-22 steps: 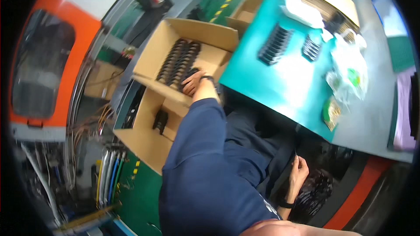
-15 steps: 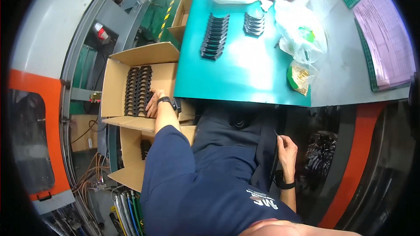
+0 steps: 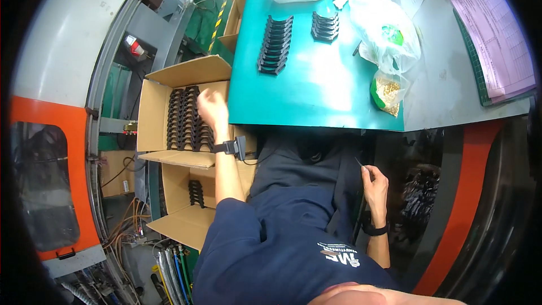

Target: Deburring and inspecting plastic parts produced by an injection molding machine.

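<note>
Over the upper cardboard box [image 3: 153, 116] at left, my left hand [image 3: 213, 108] is raised with loosely curled fingers, and nothing shows in them. Beneath and beside it, rows of curved black plastic parts [image 3: 183, 118] stand nested inside the box; my hand and wrist cover some of the right-hand row. My right hand [image 3: 375, 185] is beside my right thigh, its thumb and fingertips pinched on a thin dark pointed tool [image 3: 358, 161], most of which is hidden. On the green table lie a long row [image 3: 275, 45] and a shorter row [image 3: 325, 27] of similar black parts.
A lower open box [image 3: 176, 189] holds a short row of black parts [image 3: 196, 194]. Plastic bags [image 3: 387, 34] and a bag of golden pieces [image 3: 388, 95] lie on the table's right [image 3: 316, 101]. Machines with orange panels [image 3: 53, 110] flank me; hoses [image 3: 179, 274] run at lower left.
My left hand has lifted from the box's near end and moved away from me, uncovering more of the right-hand row. My right hand keeps its pinch on the thin tool.
</note>
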A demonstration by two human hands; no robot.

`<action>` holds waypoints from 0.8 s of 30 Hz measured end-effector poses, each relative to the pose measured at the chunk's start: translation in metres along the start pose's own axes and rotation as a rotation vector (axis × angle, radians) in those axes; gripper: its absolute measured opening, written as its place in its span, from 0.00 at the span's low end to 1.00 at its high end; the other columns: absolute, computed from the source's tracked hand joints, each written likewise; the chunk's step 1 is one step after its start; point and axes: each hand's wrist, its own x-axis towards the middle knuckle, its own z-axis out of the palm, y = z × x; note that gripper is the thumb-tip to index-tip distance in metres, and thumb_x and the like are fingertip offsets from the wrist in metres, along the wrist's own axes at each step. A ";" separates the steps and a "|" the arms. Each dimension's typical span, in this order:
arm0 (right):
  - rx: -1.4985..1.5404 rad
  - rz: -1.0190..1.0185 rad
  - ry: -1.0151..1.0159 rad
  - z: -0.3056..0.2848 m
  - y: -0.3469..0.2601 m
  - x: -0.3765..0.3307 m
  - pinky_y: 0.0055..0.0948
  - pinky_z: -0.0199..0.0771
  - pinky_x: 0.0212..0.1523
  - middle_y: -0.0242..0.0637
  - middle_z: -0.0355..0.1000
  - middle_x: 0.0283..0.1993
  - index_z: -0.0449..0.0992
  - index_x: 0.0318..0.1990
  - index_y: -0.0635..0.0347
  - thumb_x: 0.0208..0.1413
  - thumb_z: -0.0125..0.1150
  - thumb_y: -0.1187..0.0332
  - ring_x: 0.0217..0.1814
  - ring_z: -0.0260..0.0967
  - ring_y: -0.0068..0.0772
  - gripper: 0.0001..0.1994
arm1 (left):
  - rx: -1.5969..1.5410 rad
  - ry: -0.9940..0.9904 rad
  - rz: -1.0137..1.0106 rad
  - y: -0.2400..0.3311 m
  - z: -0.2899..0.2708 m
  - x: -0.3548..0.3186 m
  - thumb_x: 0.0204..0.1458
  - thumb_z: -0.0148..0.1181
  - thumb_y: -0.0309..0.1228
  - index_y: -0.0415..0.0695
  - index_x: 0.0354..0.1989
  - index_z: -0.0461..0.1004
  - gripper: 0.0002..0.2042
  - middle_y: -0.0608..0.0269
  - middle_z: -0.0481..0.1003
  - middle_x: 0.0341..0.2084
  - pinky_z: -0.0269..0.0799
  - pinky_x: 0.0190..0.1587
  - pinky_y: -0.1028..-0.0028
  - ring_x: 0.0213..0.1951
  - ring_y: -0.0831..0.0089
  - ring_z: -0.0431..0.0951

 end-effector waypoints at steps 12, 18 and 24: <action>-0.024 0.028 0.017 0.006 0.004 -0.015 0.28 0.72 0.36 0.45 0.77 0.31 0.78 0.41 0.68 0.58 0.59 0.63 0.32 0.74 0.31 0.14 | 0.366 -0.768 0.877 0.096 0.090 0.046 0.35 0.75 0.31 0.47 0.53 0.72 0.31 0.53 0.63 0.60 0.61 0.63 0.60 0.64 0.57 0.58; -0.013 0.108 -0.020 0.012 -0.004 -0.020 0.35 0.73 0.40 0.50 0.76 0.36 0.78 0.41 0.67 0.58 0.59 0.63 0.39 0.75 0.45 0.14 | 0.415 -0.906 0.929 0.100 0.103 0.058 0.35 0.75 0.32 0.48 0.51 0.75 0.28 0.55 0.64 0.59 0.61 0.63 0.61 0.64 0.59 0.59; -0.045 0.023 0.007 0.017 -0.012 -0.016 0.34 0.73 0.39 0.50 0.77 0.36 0.78 0.40 0.67 0.58 0.59 0.63 0.37 0.75 0.44 0.14 | 0.335 -0.921 1.016 0.088 0.108 0.062 0.38 0.74 0.35 0.44 0.47 0.77 0.25 0.54 0.67 0.57 0.60 0.63 0.61 0.62 0.58 0.61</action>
